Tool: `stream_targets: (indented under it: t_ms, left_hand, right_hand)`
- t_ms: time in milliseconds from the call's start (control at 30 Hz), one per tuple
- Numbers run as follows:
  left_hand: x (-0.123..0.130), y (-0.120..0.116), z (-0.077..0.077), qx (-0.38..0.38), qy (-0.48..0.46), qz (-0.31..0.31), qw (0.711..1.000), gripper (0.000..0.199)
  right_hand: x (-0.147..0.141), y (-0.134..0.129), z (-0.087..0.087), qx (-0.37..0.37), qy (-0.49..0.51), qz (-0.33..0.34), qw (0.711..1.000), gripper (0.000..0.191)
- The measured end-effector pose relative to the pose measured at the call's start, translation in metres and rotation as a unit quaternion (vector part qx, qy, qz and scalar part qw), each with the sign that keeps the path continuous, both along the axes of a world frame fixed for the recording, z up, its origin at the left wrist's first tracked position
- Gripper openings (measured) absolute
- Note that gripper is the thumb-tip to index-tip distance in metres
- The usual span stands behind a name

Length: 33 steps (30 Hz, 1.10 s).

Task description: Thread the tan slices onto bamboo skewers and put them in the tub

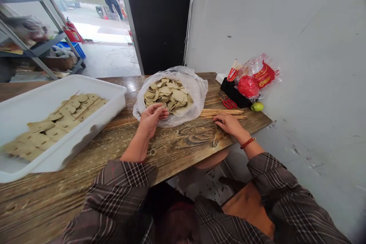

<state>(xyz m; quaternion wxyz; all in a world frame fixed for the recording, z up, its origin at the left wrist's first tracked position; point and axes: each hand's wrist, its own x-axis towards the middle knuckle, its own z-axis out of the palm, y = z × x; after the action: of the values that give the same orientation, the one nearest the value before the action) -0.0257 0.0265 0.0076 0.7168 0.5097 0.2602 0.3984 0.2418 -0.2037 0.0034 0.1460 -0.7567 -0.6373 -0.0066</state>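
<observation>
a clear plastic bag (200,97) of flat beige slices (167,93) sat open at 12 o'clock on the wooden table (183,152), near the far edge. the left hand (151,116) was at the bag's near rim, about 7 o'clock from its middle, its fingers loosely curled and the gap to the thumb narrow; whether it pinched a slice, i could not tell. the right hand (227,122) lay low at 1 o'clock, its bent fingers at the near side of the thin wooden sticks (213,113); whether it gripped one was hidden.

the sticks ran from beside the bag toward 3 o'clock, short of the table's right-hand corner. beyond them, toward 1 o'clock, red-handled scissors (229,103) lay against a black box (236,97), and a green fruit (257,106) sat close to the table's edge by the grey wall (300,84), so room was tight on that side.

at 10 o'clock a white tub (85,145) held rows of skewered slices (61,124). a strip of wood showed between tub and bag, and a broader stretch ran from the bag to the near edge, between the two forearms.
</observation>
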Motion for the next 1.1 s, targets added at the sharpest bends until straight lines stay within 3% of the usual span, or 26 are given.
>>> stream_targets:
  t_ms: [267, 467, 567, 700, 833, 933, 1000, 1100]
  left_hand:
    - [-0.002, -0.001, -0.002, 0.002, 0.000, 0.000, 1.000, 0.036]
    - [-0.003, -0.004, 0.002, -0.007, -0.011, 0.013, 1.000, 0.031]
    - [-0.004, -0.004, 0.002, -0.008, -0.018, 0.018, 1.000, 0.032]
    - [-0.002, -0.002, -0.003, 0.021, -0.011, 0.034, 0.999, 0.032]
    - [0.002, -0.001, -0.007, 0.163, 0.062, 0.076, 0.982, 0.022]
    - [0.003, -0.005, -0.008, 0.326, 0.126, 0.061, 0.935, 0.015]
    - [0.004, -0.008, -0.009, 0.400, 0.166, 0.027, 0.901, 0.017]
    - [0.005, -0.012, -0.011, 0.455, 0.226, -0.012, 0.861, 0.023]
  right_hand:
    - [0.001, 0.014, 0.007, -0.067, -0.058, 0.034, 0.996, 0.012]
    - [-0.017, 0.014, 0.006, -0.093, -0.134, 0.046, 0.986, 0.014]
    - [-0.031, 0.015, 0.005, -0.073, -0.171, 0.054, 0.981, 0.015]
    - [-0.055, 0.024, 0.015, -0.006, -0.146, 0.087, 0.985, 0.021]
    - [-0.079, 0.043, 0.034, 0.079, -0.057, 0.093, 0.991, 0.020]
    - [-0.094, 0.065, 0.042, 0.171, 0.099, 0.089, 0.976, 0.019]
    - [-0.101, 0.083, 0.042, 0.205, 0.241, 0.067, 0.946, 0.023]
    - [-0.104, 0.114, 0.038, 0.203, 0.457, 0.020, 0.866, 0.030]
